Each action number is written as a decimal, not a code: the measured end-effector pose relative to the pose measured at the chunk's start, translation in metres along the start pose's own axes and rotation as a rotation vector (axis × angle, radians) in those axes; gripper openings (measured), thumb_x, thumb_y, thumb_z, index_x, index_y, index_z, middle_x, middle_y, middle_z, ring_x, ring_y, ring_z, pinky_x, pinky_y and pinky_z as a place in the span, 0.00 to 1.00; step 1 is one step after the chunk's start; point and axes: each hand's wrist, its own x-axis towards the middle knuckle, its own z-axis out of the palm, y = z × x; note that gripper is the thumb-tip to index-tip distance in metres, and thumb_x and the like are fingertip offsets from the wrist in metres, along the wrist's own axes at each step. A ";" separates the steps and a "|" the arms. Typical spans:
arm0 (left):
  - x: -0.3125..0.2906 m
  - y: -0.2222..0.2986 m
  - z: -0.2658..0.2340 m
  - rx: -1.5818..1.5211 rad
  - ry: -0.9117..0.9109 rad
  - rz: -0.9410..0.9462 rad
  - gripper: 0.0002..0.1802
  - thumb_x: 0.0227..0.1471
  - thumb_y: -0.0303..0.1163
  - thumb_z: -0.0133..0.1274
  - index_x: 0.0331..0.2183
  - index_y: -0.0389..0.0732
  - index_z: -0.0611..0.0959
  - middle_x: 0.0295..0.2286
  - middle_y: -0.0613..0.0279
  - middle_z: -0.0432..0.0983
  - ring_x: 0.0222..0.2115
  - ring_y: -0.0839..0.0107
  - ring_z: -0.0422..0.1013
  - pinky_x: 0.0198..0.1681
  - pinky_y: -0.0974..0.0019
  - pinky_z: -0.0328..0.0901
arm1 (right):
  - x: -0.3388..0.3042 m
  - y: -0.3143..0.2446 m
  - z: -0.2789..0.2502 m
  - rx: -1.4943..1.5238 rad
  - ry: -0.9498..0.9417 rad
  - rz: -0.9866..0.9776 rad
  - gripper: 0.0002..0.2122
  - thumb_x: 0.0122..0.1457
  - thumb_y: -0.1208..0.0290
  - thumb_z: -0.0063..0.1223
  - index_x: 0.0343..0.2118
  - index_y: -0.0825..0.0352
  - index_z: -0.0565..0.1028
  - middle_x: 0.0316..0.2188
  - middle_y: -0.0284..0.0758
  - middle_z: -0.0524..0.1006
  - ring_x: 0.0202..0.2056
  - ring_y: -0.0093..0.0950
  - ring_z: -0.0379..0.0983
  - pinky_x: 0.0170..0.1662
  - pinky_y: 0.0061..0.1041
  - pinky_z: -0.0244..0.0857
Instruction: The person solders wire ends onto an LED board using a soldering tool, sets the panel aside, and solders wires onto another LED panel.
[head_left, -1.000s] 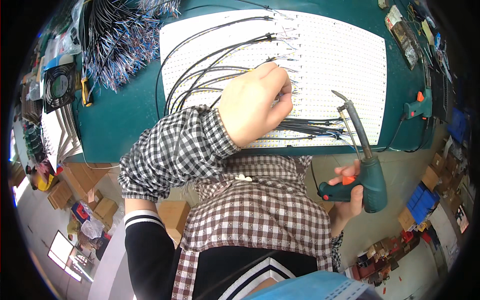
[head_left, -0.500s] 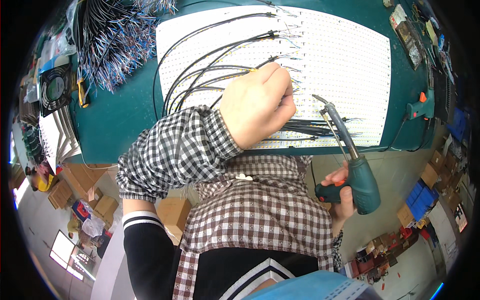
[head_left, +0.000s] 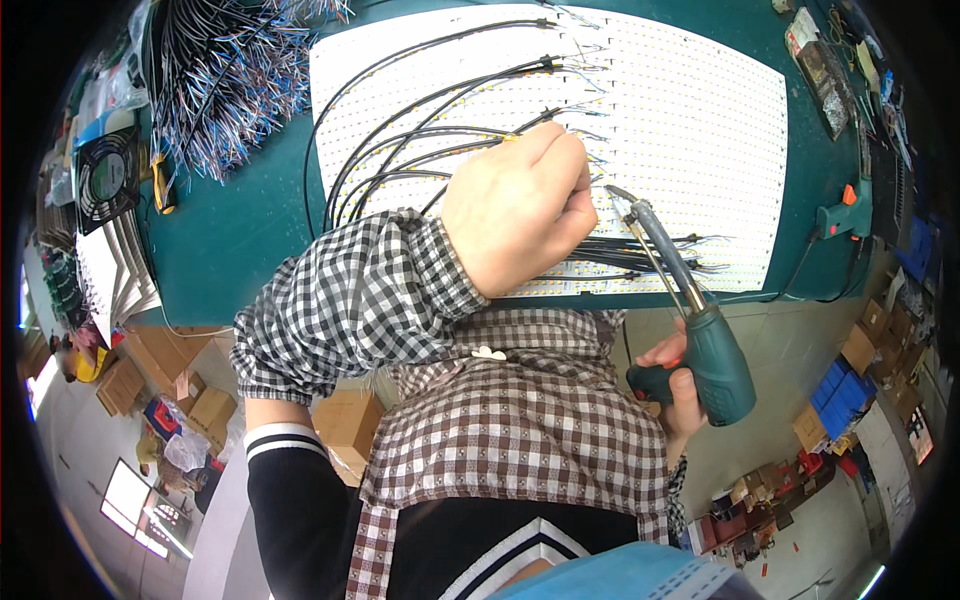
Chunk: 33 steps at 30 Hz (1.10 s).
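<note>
Several cables (head_left: 416, 173) partly behind left hand (head_left: 520, 208)

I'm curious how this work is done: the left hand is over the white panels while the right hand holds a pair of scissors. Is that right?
Not quite: the right hand holds a green soldering gun, not scissors, as the head view shows. The left hand is indeed over the white panels.

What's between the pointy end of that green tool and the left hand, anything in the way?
Nothing visible. The green tool in the right hand has its tip close beside the left hand, over the white board. Whatever is under that hand is hidden.
</note>
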 end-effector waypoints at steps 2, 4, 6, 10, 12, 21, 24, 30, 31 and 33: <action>-0.001 -0.001 0.001 0.000 -0.005 -0.003 0.09 0.39 0.21 0.58 0.24 0.38 0.73 0.22 0.59 0.70 0.21 0.62 0.71 0.24 0.65 0.66 | 0.000 0.000 0.001 -0.004 0.008 0.015 0.36 0.54 0.51 0.58 0.54 0.79 0.62 0.32 0.35 0.70 0.34 0.28 0.70 0.40 0.32 0.71; 0.000 -0.001 0.001 0.002 0.002 0.008 0.09 0.39 0.22 0.58 0.24 0.38 0.73 0.22 0.59 0.70 0.21 0.62 0.71 0.24 0.65 0.66 | 0.000 0.000 0.001 -0.010 0.017 0.026 0.36 0.54 0.50 0.58 0.54 0.79 0.62 0.32 0.34 0.70 0.34 0.28 0.70 0.40 0.32 0.71; 0.000 0.000 0.001 0.000 0.003 0.006 0.09 0.39 0.22 0.58 0.24 0.38 0.73 0.22 0.59 0.71 0.21 0.62 0.71 0.24 0.65 0.66 | 0.000 -0.001 0.001 -0.017 0.015 0.025 0.36 0.54 0.50 0.58 0.54 0.79 0.62 0.31 0.34 0.70 0.34 0.28 0.70 0.40 0.32 0.71; 0.000 0.000 0.001 0.014 0.005 0.011 0.09 0.39 0.22 0.58 0.24 0.38 0.73 0.22 0.59 0.71 0.21 0.61 0.71 0.23 0.65 0.66 | -0.001 0.001 0.001 -0.038 0.027 0.015 0.36 0.54 0.51 0.58 0.54 0.79 0.62 0.31 0.35 0.70 0.34 0.28 0.70 0.40 0.32 0.71; 0.000 0.000 0.001 0.014 0.002 0.007 0.09 0.39 0.22 0.58 0.24 0.39 0.73 0.22 0.59 0.71 0.21 0.61 0.71 0.23 0.65 0.66 | -0.001 0.001 0.002 -0.052 0.024 -0.002 0.35 0.55 0.53 0.57 0.53 0.81 0.62 0.31 0.36 0.70 0.34 0.28 0.70 0.40 0.33 0.72; 0.000 0.000 0.002 0.019 0.003 0.002 0.09 0.39 0.22 0.57 0.24 0.38 0.72 0.22 0.59 0.70 0.21 0.61 0.71 0.23 0.64 0.66 | 0.001 0.003 -0.001 -0.016 0.010 -0.095 0.33 0.56 0.56 0.55 0.53 0.83 0.61 0.31 0.37 0.70 0.33 0.29 0.70 0.38 0.33 0.72; -0.001 0.001 0.001 0.012 -0.001 0.000 0.08 0.40 0.22 0.57 0.24 0.38 0.73 0.22 0.59 0.71 0.21 0.62 0.71 0.23 0.65 0.66 | 0.000 0.005 -0.004 -0.010 -0.004 -0.117 0.33 0.56 0.57 0.54 0.54 0.83 0.60 0.32 0.38 0.71 0.34 0.31 0.71 0.38 0.32 0.73; 0.004 0.003 -0.008 -0.104 -0.051 -0.043 0.06 0.44 0.22 0.56 0.26 0.38 0.75 0.23 0.59 0.71 0.22 0.64 0.72 0.25 0.67 0.66 | 0.002 0.004 0.001 0.031 0.118 -0.182 0.29 0.56 0.57 0.57 0.49 0.80 0.66 0.36 0.43 0.74 0.38 0.33 0.75 0.37 0.29 0.75; 0.006 0.003 -0.010 -0.178 -0.077 -0.060 0.05 0.45 0.23 0.55 0.27 0.38 0.75 0.23 0.59 0.71 0.23 0.64 0.72 0.25 0.67 0.66 | 0.002 0.002 0.003 0.033 0.117 -0.184 0.29 0.56 0.57 0.57 0.49 0.80 0.66 0.36 0.43 0.74 0.38 0.33 0.75 0.37 0.29 0.75; 0.010 0.004 -0.011 -0.149 -0.125 -0.065 0.04 0.45 0.23 0.55 0.27 0.38 0.76 0.24 0.58 0.71 0.23 0.64 0.72 0.25 0.67 0.67 | 0.002 -0.001 0.004 0.011 0.142 -0.174 0.29 0.56 0.57 0.56 0.49 0.80 0.66 0.36 0.43 0.74 0.39 0.34 0.75 0.36 0.30 0.76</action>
